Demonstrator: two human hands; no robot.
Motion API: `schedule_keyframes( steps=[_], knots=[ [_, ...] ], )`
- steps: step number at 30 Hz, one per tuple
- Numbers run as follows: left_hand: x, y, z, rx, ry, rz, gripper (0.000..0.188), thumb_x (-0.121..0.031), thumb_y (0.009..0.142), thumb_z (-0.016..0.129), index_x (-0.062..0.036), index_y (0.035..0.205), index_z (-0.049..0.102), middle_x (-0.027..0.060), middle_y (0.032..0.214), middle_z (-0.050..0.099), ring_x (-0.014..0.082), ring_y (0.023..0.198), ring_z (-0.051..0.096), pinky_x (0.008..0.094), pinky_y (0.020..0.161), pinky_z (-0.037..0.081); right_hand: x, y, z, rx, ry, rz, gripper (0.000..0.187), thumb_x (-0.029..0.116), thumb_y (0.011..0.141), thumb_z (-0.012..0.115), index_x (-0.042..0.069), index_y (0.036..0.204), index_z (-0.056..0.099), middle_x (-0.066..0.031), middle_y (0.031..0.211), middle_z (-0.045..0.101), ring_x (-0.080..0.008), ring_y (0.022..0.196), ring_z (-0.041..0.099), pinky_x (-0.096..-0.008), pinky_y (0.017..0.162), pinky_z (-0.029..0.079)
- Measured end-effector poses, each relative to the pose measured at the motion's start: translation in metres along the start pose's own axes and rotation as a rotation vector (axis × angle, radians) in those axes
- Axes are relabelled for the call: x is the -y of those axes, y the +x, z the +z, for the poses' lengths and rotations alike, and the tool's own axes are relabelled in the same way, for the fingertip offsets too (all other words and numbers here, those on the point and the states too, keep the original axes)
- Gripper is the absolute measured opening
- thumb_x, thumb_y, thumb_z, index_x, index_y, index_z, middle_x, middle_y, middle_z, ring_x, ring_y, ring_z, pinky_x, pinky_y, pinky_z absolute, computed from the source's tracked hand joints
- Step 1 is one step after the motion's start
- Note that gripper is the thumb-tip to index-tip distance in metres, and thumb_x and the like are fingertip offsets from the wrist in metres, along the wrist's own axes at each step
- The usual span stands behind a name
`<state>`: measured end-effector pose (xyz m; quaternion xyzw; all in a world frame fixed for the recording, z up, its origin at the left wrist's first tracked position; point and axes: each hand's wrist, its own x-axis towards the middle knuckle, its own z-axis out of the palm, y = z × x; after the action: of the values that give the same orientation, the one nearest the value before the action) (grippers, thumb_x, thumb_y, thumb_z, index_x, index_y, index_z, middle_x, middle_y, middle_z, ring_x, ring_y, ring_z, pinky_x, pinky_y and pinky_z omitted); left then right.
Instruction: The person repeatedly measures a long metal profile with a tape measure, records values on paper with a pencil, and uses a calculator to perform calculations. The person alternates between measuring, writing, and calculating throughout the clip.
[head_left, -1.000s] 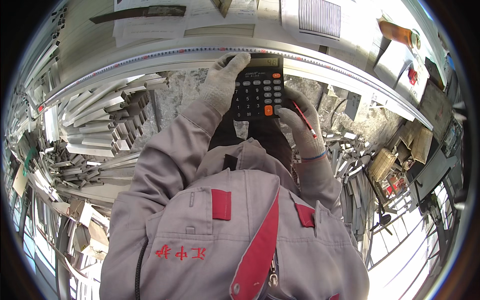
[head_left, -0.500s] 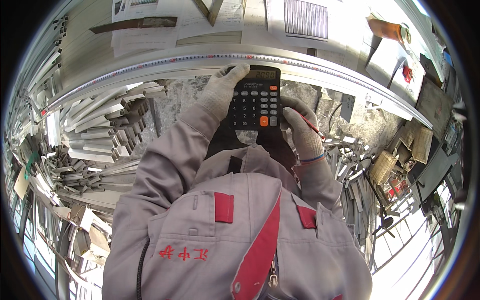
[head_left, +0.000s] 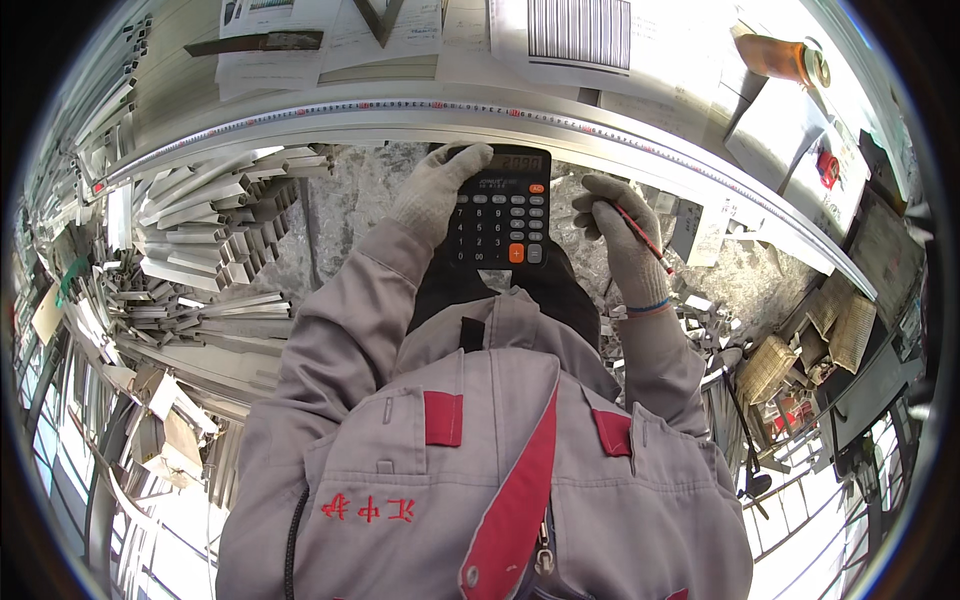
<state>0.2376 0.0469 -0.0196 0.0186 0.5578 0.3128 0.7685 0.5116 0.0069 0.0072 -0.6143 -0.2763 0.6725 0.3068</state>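
Note:
Gloved in pale knit, my left hand [head_left: 437,190] grips the upper left side of a black calculator [head_left: 488,228], its thumb along the top by the screen. The calculator faces up in front of my body, with grey keys and two orange ones. To its right, apart from it, is my right hand [head_left: 628,235], also gloved, its fingers curled. A slim red pencil [head_left: 643,236] lies held between thumb and fingers, slanting down to the right. Just beyond the calculator, a white measuring tape [head_left: 475,107] stretches along the workbench edge.
Paper sheets [head_left: 575,85] and a flat dark metal strip [head_left: 255,43] lie on the bench [head_left: 180,95]. An orange bottle [head_left: 770,57] rests at the far right. Stacked metal profiles [head_left: 215,215] fill the left side; woven baskets [head_left: 768,368] and offcuts lie at the right.
My right hand has moved away from the calculator's right edge, rightward, with the pencil still in it. My left hand keeps its hold on the calculator. The view has shifted slightly.

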Motion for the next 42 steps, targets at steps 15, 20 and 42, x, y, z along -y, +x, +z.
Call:
schedule_keyframes(
  steps=[15, 20, 42],
  knots=[
    [0.037, 0.000, 0.008, -0.127, 0.049, 0.012, 0.025, -0.023, 0.100, 0.081, -0.0058, 0.118, 0.077, 0.0035, 0.103, 0.078, 0.0135, 0.083, 0.075, 0.0297, 0.072, 0.064, 0.026, 0.060, -0.045, 0.033, -0.194, -0.195, 0.022, 0.015, 0.107, 0.068, 0.003, 0.125, 0.076, -0.0026, 0.102, 0.074, -0.0074, 0.084, 0.061, -0.0254, 0.076, 0.053],
    [0.030, 0.013, 0.004, -0.143, 0.179, 0.029, 0.028, -0.024, 0.098, 0.082, -0.0052, 0.118, 0.076, 0.0036, 0.103, 0.078, 0.0127, 0.085, 0.075, 0.0286, 0.074, 0.064, 0.016, 0.081, -0.032, 0.010, -0.106, -0.187, 0.022, 0.013, 0.107, 0.069, 0.003, 0.126, 0.072, -0.0031, 0.098, 0.075, -0.0085, 0.083, 0.063, -0.0258, 0.075, 0.054],
    [0.007, 0.041, -0.016, 0.029, 0.161, -0.001, 0.037, -0.027, 0.098, 0.083, -0.0070, 0.128, 0.073, 0.0033, 0.113, 0.077, 0.0134, 0.095, 0.074, 0.0309, 0.083, 0.063, 0.004, 0.118, 0.015, 0.026, -0.196, -0.215, 0.021, 0.017, 0.108, 0.068, 0.001, 0.121, 0.071, -0.0085, 0.100, 0.078, -0.0147, 0.090, 0.073, -0.0287, 0.080, 0.059]
  ],
)
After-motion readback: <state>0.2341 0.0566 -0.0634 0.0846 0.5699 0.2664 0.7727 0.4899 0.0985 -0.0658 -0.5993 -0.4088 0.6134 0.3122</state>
